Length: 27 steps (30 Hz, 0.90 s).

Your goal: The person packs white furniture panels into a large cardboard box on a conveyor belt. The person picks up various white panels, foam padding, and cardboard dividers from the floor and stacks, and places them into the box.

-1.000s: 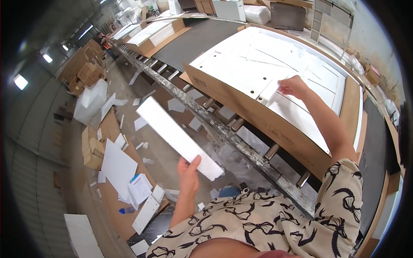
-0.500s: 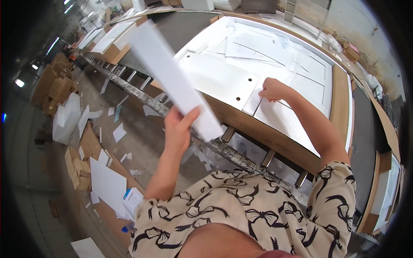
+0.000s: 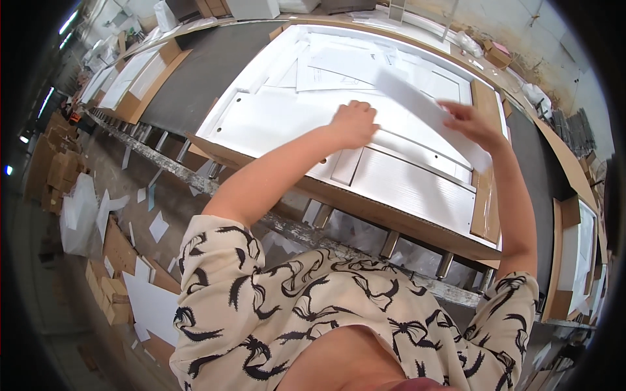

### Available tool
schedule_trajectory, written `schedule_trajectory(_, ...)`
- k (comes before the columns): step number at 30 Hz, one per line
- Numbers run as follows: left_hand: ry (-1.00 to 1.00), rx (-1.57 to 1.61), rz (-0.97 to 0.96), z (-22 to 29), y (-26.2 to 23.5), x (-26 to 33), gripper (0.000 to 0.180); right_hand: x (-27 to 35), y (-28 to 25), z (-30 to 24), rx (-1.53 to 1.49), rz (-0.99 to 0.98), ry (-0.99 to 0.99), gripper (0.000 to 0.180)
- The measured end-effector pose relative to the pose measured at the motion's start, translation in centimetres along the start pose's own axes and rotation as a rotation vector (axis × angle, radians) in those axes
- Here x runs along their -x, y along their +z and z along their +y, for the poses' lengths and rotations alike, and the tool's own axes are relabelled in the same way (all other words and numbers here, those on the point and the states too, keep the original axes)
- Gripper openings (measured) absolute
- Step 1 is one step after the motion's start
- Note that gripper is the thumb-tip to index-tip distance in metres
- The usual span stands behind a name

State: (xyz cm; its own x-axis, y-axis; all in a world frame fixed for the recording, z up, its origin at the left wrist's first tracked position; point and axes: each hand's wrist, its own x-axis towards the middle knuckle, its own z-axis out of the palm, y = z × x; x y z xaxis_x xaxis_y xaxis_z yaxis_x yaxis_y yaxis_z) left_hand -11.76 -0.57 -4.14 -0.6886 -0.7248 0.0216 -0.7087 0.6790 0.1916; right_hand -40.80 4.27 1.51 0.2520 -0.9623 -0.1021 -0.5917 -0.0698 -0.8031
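A white foam strip (image 3: 417, 103), smeared by motion, slants above the right part of an open cardboard box (image 3: 365, 199). My right hand (image 3: 471, 124) is closed on the strip's right edge. White panels (image 3: 407, 174), some with small dark holes, lie in the box inside a white foam border (image 3: 235, 83). Over their middle, my left hand (image 3: 355, 124) is curled with its knuckles up. Whatever its fingers may hold is hidden beneath them. Printed paper sheets (image 3: 339, 65) lie on the far panels.
The box rests on a roller conveyor (image 3: 389, 244) with a worn metal rail. More open boxes (image 3: 140, 81) stand to the left, another (image 3: 567, 260) to the right. Paper and foam scraps (image 3: 158, 226) litter the floor on the left, near stacked cardboard (image 3: 62, 163).
The foam strip has passed from my left hand to my right and from the box's left side to its right. My left hand has moved over the panels; my right hand has shifted right.
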Motion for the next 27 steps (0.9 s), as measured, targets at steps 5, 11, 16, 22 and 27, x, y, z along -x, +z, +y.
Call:
schedule_trajectory(5, -0.056, 0.022, -0.179, -2.3, 2.6, 0.1, 0.041, 0.5, 1.4, 3.2, 0.147, -0.252, 0.227, 0.046)
schedule_trajectory(11, -0.117, 0.099, -0.219, -2.8, 2.1, 0.7, 0.047, 0.3, 5.7, 2.0, 0.501, -0.171, 0.126, 0.041)
schedule_trajectory(16, -0.02, 0.016, -0.145, -2.8, 3.5, 1.8, 0.053, 2.1, 7.1, 2.4, 0.501, -0.027, -0.014, 0.043)
schedule_trajectory(22, 0.041, -0.093, -0.261, -2.9, 2.9, 1.9, 0.056, 4.4, 6.3, 4.2, 0.718, 0.026, 0.297, 0.053)
schedule_trajectory(27, 0.034, -0.108, -0.227, -3.1, 3.4, 1.6, 0.058, 7.6, 9.4, 5.1, 0.893, 0.084, 0.452, 0.055)
